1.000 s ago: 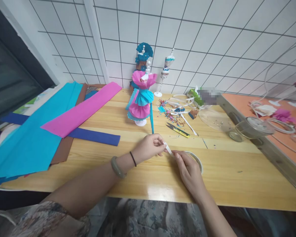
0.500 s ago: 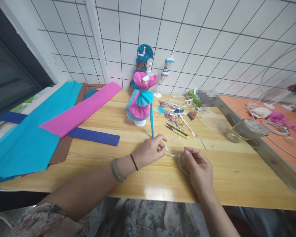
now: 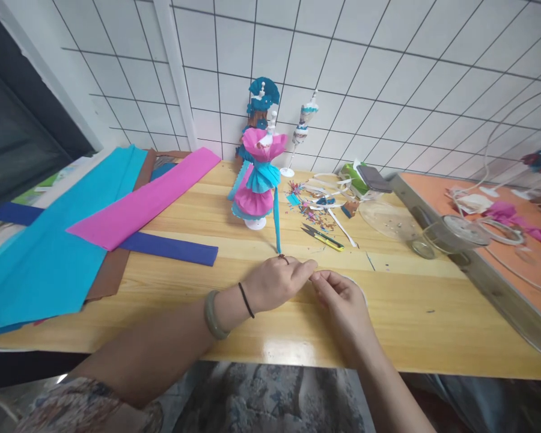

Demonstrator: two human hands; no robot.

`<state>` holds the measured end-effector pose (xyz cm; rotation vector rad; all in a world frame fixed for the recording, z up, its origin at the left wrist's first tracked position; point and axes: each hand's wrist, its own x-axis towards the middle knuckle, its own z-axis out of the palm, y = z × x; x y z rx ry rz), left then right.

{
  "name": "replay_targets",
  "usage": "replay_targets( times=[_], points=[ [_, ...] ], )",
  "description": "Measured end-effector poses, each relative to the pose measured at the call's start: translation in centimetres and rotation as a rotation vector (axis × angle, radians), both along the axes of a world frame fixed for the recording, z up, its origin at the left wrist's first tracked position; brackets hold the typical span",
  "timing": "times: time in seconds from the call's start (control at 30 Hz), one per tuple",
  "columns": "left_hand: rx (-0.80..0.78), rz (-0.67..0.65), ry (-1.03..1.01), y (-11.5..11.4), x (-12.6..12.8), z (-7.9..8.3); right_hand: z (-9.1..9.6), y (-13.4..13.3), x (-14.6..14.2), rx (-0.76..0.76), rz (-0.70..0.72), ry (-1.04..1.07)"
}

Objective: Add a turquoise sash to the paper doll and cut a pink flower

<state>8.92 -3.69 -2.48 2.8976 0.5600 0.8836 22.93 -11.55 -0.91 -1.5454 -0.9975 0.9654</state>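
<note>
My left hand [image 3: 277, 281] and my right hand [image 3: 342, 297] meet fingertip to fingertip over the wooden table [image 3: 401, 325], both pinched closed. My right hand covers a roll of clear tape, and only a thin arc of the tape roll [image 3: 359, 284] shows past its knuckles. What sits between the fingertips is hidden. A green bangle and a black band are on my left wrist. A paper doll [image 3: 256, 180] in pink and teal crepe stands on a white base just beyond my hands.
Sheets of teal, pink, dark blue and brown crepe paper [image 3: 94, 228] cover the table's left. Small yellow-handled scissors [image 3: 321, 236], paper scraps and white strips lie behind the hands. A clear plastic lid [image 3: 390, 219] and a glass jar [image 3: 451, 237] sit at right beside an orange table.
My hands have closed together; the strip of tape stretched between them earlier no longer shows. My right hand has come down over the tape roll.
</note>
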Motion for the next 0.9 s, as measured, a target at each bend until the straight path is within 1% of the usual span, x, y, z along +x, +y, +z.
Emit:
replay_targets(
  times=[0.1, 0.27, 0.4, 0.5, 0.57, 0.63, 0.7, 0.73, 0.8, 0.9],
  points=[
    [0.017, -0.017, 0.007, 0.0, -0.1, 0.2, -0.2, 0.0, 0.1, -0.037, 0.024, 0.051],
    [-0.056, -0.001, -0.029, 0.0, 0.0, -0.1, -0.3, -0.2, -0.1, -0.045, -0.006, 0.082],
    [-0.135, 0.032, -0.029, 0.0, 0.2, -0.4, -0.5, -0.2, -0.2, 0.027, -0.012, 0.035],
    [-0.184, 0.029, -0.03, 0.0, 0.3, -0.5, -0.6, -0.1, 0.0, 0.089, -0.002, -0.024],
    [-0.158, 0.014, -0.004, 0.1, 0.2, -0.4, -0.7, 0.0, 0.1, 0.094, -0.009, -0.029],
    [-0.106, -0.005, 0.036, 0.2, 0.1, -0.3, -0.7, 0.0, 0.2, 0.091, -0.029, -0.002],
    [-0.09, -0.034, 0.06, 0.2, 0.0, -0.1, -0.9, 0.1, 0.2, 0.087, -0.046, 0.036],
    [-0.115, -0.048, 0.055, 0.2, 0.0, 0.0, -0.9, 0.1, 0.3, 0.084, -0.051, 0.055],
    [-0.225, -0.082, -0.002, 0.1, 0.0, 0.2, -1.1, 0.1, 0.3, 0.085, -0.053, 0.093],
    [-0.496, -0.119, -0.154, 0.0, 0.0, 0.5, -1.1, 0.1, 0.4, 0.098, -0.052, 0.126]
  ],
)
